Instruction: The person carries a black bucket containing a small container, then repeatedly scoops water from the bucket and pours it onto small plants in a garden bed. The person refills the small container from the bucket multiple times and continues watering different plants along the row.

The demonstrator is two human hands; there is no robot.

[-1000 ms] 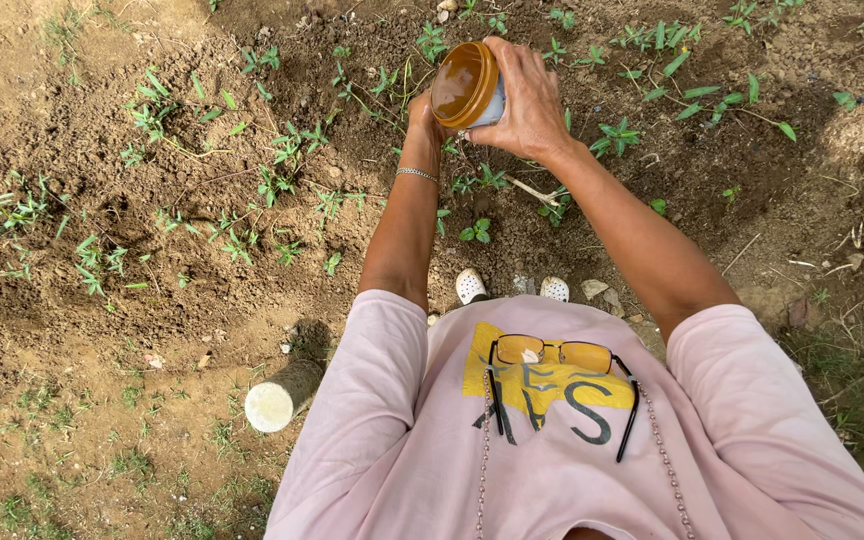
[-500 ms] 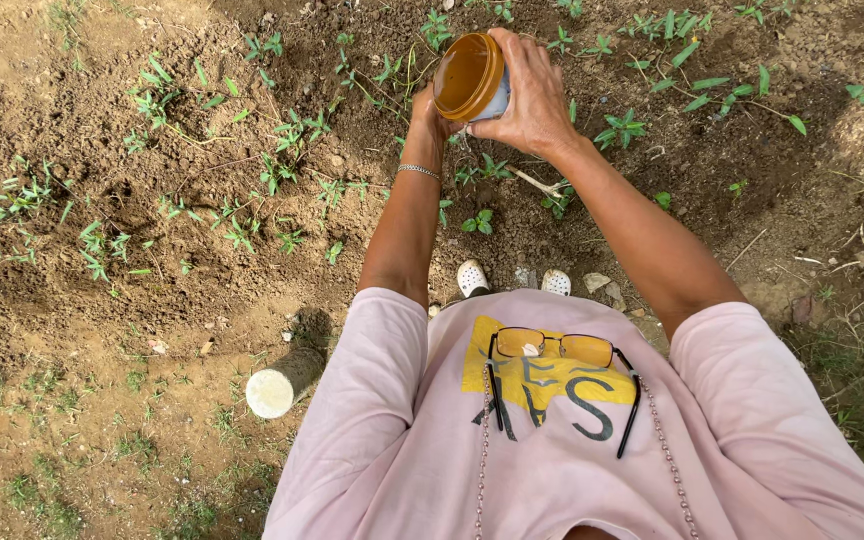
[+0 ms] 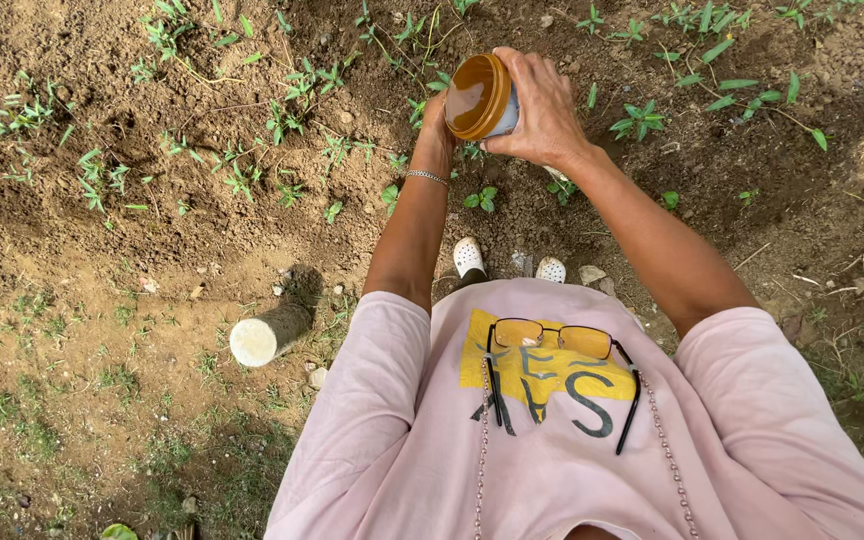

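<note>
Brown garden soil with small green weeds (image 3: 102,180) lies all around. Close by, glasses (image 3: 552,340) hang on a pink shirt (image 3: 512,470), and white shoes (image 3: 469,257) peek out below. Farther out, the right hand (image 3: 542,110) wraps around a jar (image 3: 487,97). The jar lies sideways, its brown lid (image 3: 474,96) pointing left toward the left hand (image 3: 436,135), which sits behind the lid; I cannot tell if it holds on.

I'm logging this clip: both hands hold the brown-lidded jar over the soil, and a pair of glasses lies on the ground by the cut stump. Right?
Not quite. The glasses hang on a chain against the pink shirt, not on the ground, as the head view shows. Both hands do hold the jar.
</note>
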